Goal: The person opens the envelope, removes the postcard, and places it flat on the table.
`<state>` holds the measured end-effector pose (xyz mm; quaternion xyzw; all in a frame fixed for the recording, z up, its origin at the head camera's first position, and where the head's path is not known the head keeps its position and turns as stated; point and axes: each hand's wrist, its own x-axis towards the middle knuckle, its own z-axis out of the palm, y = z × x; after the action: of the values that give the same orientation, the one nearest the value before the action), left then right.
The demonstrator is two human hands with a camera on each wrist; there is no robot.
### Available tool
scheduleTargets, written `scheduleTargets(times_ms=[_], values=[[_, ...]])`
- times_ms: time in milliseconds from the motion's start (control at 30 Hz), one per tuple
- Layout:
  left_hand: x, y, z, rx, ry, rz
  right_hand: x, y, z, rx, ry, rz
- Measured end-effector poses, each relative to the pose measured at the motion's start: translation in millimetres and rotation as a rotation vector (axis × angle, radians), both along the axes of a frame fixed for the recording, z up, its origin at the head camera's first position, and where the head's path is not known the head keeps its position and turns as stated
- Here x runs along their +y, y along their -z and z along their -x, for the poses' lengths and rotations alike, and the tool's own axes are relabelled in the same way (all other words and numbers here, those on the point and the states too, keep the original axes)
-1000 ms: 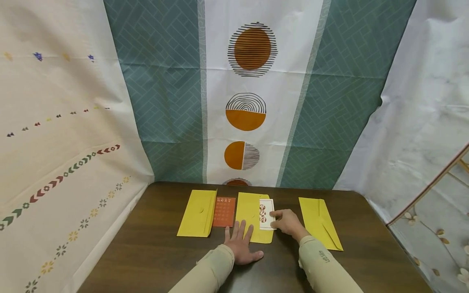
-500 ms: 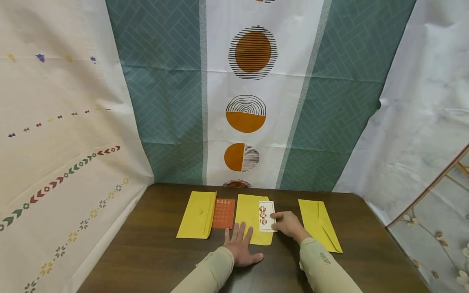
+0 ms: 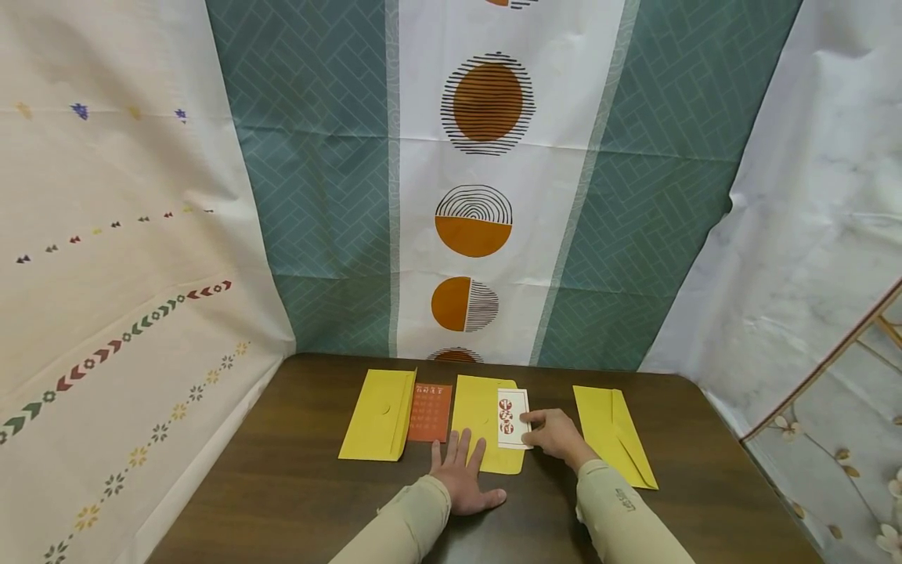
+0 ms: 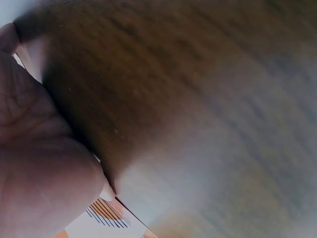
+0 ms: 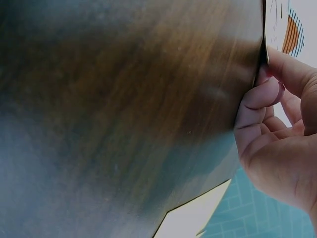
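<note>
A white card with red round characters lies over the right part of the middle yellow envelope. My right hand pinches the card's right edge between thumb and fingers; the right wrist view shows the fingers curled at that edge, low over the wood. My left hand lies palm down with fingers spread, its fingertips on the lower left part of the same envelope. In the left wrist view the palm sits close over the table.
Left of the middle envelope, a red card with pale writing lies next to another yellow envelope. A third yellow envelope is beyond my right hand. A dark wooden table backs onto a patterned curtain.
The white card has shifted slightly left over the envelope, with my right hand following it. The left hand has stayed in place. The head view has tilted up a little.
</note>
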<state>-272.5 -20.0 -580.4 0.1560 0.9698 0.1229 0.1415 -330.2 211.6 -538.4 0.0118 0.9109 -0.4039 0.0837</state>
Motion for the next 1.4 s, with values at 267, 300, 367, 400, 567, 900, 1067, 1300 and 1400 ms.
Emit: scheduleTargets(times_ms=[267,300,367,400,567,900,1067,1300,1400], values=[[0.5,0.3,-0.2,-0.009,-0.001,0.001,1.2,1.4,0.4,-0.004,-0.002,0.003],[0.5,-0.1,-0.3,-0.007,-0.001,0.0,1.2,1.5,0.6,-0.004,-0.002,0.004],[0.5,-0.9,-0.5,-0.005,-0.002,-0.001,1.2,0.8,0.7,-0.006,0.0,0.006],[0.6,-1.4,-0.5,-0.005,-0.003,-0.002,1.1,0.5,0.8,-0.008,0.0,0.005],[1.8,-4.4,0.3,-0.013,-0.006,0.006,1.0,-2.2,0.4,-0.009,-0.002,0.004],[2.8,-9.8,-2.8,-0.047,-0.015,0.027,1.7,1.9,0.1,0.004,0.001,0.018],[2.4,-7.8,-3.5,-0.04,-0.016,0.025,1.1,2.8,-0.8,0.023,-0.004,-0.002],[1.6,-8.7,-5.7,-0.023,-0.025,0.008,-0.9,3.3,0.5,0.024,-0.02,-0.024],[2.4,-8.9,-6.9,-0.016,-0.03,-0.002,-0.6,4.3,1.5,0.022,-0.024,-0.022]])
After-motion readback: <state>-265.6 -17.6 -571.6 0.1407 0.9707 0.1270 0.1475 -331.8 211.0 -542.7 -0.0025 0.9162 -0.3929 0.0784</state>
